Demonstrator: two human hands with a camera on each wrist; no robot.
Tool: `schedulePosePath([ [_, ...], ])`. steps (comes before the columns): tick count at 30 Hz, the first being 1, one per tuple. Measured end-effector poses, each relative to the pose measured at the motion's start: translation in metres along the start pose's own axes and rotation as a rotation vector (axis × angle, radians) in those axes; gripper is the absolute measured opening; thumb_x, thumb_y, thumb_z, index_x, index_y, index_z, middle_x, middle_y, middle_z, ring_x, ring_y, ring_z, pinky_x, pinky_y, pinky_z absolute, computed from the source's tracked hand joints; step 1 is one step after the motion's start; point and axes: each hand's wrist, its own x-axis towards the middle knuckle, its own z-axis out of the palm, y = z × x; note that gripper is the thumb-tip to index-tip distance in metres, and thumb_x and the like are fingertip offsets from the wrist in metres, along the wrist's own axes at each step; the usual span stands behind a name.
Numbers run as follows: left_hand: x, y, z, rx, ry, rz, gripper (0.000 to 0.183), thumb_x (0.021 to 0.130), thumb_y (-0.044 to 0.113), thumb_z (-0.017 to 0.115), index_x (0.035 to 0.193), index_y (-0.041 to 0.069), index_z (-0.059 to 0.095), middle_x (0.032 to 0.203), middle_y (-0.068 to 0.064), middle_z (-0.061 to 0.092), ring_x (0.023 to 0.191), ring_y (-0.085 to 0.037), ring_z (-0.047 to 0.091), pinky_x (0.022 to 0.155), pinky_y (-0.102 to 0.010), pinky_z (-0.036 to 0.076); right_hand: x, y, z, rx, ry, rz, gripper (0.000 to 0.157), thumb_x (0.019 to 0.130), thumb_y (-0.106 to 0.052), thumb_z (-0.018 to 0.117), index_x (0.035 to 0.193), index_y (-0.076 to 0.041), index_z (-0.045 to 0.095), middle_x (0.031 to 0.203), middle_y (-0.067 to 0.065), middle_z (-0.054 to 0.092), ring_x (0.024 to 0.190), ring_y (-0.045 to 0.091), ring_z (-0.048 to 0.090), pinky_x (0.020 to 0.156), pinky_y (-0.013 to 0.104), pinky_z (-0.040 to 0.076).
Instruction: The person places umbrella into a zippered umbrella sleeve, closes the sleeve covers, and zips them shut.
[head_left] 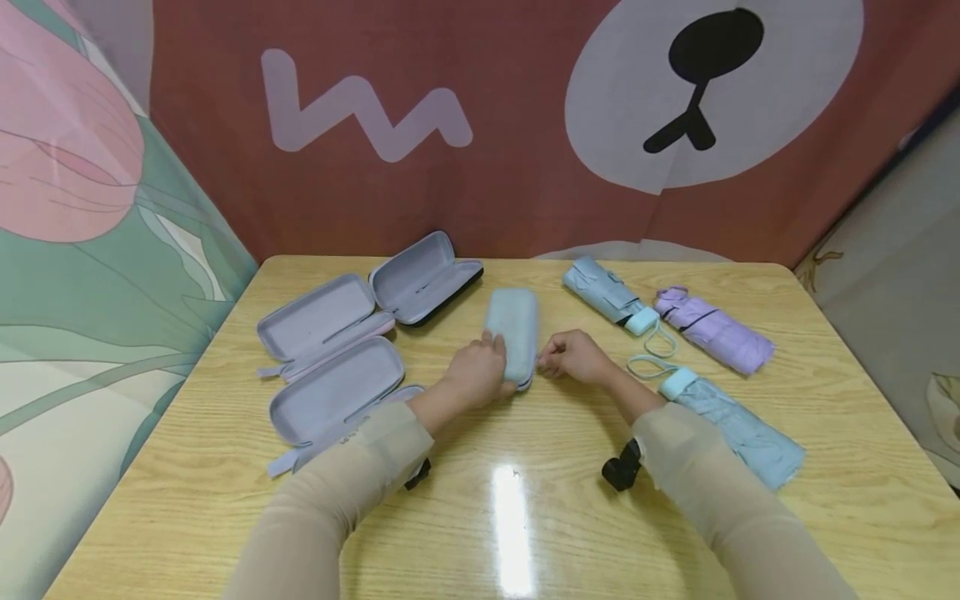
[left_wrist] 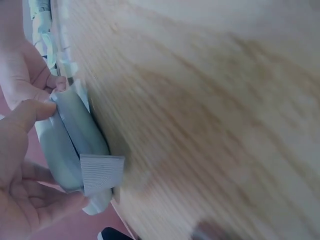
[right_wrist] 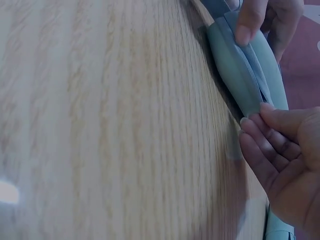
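Note:
A pale green zippered glasses case lies in the middle of the table. My left hand holds its near left side, the thumb pressed on the zipper seam in the left wrist view. At the near right corner, my right hand pinches the zipper pull between thumb and forefinger; the pull itself is mostly hidden by the fingertips. In the right wrist view a narrow dark gap in the zipper shows beside those fingertips. A ribbed grey fabric tab hangs from one end of the case.
Left of the hands lie three open glasses cases: a black-shelled one, a pinkish one and a near one, partly behind the left sleeve. On the right are a blue folded umbrella, a purple one and a light blue one.

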Motion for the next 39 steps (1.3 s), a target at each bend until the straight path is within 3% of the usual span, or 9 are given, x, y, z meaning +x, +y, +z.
schedulePosePath([
  [4,0.002,0.001,-0.001,0.013,0.015,-0.005,0.08,0.073,0.052,0.059,0.117,-0.014,0.045,0.105,-0.027,0.052,0.074,-0.025,0.058,0.056,-0.028,0.05,0.0,0.0,0.001,0.001,-0.04,0.002,0.009,0.081,0.001,0.056,0.08,0.009,0.059,0.074,0.014,0.062,0.063,0.018,0.058,0.058,0.031,0.049],
  [10,0.005,0.002,-0.001,0.029,-0.005,-0.006,0.08,0.073,0.053,0.058,0.116,-0.013,0.046,0.103,-0.026,0.053,0.078,-0.025,0.058,0.058,-0.028,0.05,-0.004,-0.001,0.002,0.005,-0.09,-0.012,0.008,0.08,0.002,0.056,0.078,0.009,0.058,0.072,0.013,0.062,0.061,0.017,0.058,0.057,0.031,0.049],
  [17,-0.001,-0.004,0.005,0.028,0.008,0.053,0.079,0.076,0.053,0.055,0.121,-0.01,0.041,0.115,-0.026,0.046,0.097,-0.03,0.05,0.075,-0.031,0.046,-0.006,0.004,0.003,0.004,-0.092,0.001,0.009,0.081,-0.001,0.056,0.079,0.008,0.059,0.076,0.013,0.063,0.063,0.017,0.058,0.058,0.031,0.049],
  [22,0.002,-0.012,0.003,-0.032,-0.058,0.11,0.082,0.076,0.052,0.056,0.128,-0.008,0.034,0.128,-0.023,0.035,0.116,-0.033,0.035,0.093,-0.038,0.033,-0.006,0.005,0.004,0.009,-0.084,0.001,0.011,0.081,-0.001,0.057,0.08,0.01,0.058,0.077,0.016,0.062,0.064,0.018,0.058,0.058,0.032,0.049],
  [28,0.008,-0.018,0.001,-0.087,-0.145,0.134,0.084,0.076,0.052,0.055,0.133,-0.003,0.027,0.136,-0.02,0.025,0.123,-0.032,0.025,0.099,-0.036,0.022,-0.007,0.004,0.001,-0.001,-0.073,0.013,0.011,0.081,-0.002,0.057,0.081,0.009,0.059,0.077,0.015,0.063,0.064,0.018,0.058,0.059,0.031,0.049],
  [32,0.008,-0.016,0.0,-0.08,-0.134,0.136,0.083,0.076,0.05,0.057,0.132,-0.005,0.029,0.134,-0.021,0.028,0.121,-0.033,0.028,0.098,-0.036,0.024,-0.009,0.002,-0.002,-0.019,-0.045,0.019,0.01,0.081,-0.002,0.057,0.08,0.007,0.06,0.076,0.013,0.063,0.065,0.018,0.058,0.059,0.031,0.049],
  [39,0.008,-0.008,-0.002,0.015,-0.098,0.159,0.079,0.076,0.05,0.056,0.126,-0.009,0.036,0.126,-0.025,0.038,0.113,-0.033,0.038,0.094,-0.034,0.032,-0.011,0.003,-0.008,-0.045,-0.024,0.005,0.011,0.082,-0.002,0.056,0.081,0.007,0.06,0.078,0.014,0.063,0.066,0.02,0.059,0.06,0.031,0.05],
])
